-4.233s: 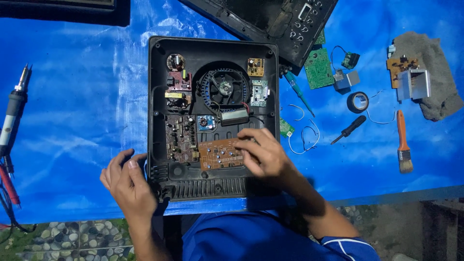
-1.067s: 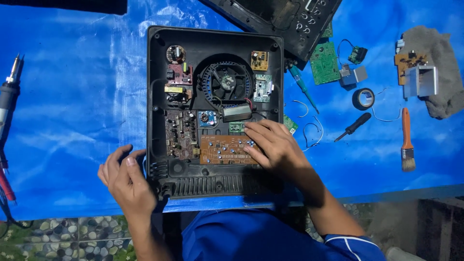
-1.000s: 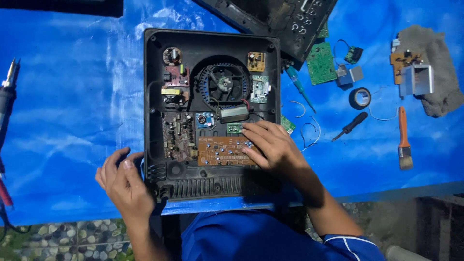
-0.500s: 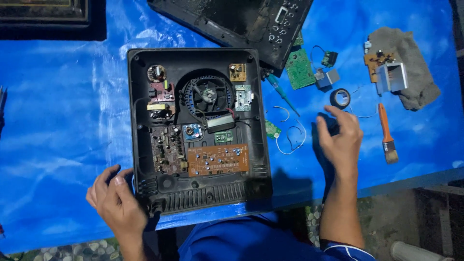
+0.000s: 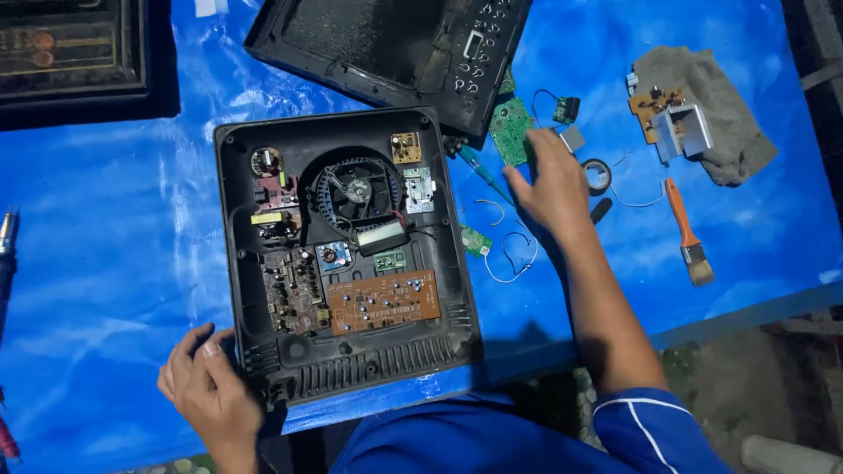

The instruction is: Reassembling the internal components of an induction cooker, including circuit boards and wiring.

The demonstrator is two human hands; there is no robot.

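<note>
Opened black appliance casing (image 5: 347, 254) lying flat on a blue tarp (image 5: 105, 263), both hands at work around it.

The left hand (image 5: 208, 393) curls against the casing's near-left corner, fingers bent onto its rim. The right hand (image 5: 551, 180) stretches out to the right, fingers loosely spread, palm down over a black-handled screwdriver (image 5: 601, 210), just beside a green circuit board (image 5: 511, 129) and a tape roll (image 5: 597, 175); whether it grips anything, I cannot tell.

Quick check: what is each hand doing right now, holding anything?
Left hand: open, resting on the black casing corner.
Right hand: open, empty, over the black screwdriver.
</note>
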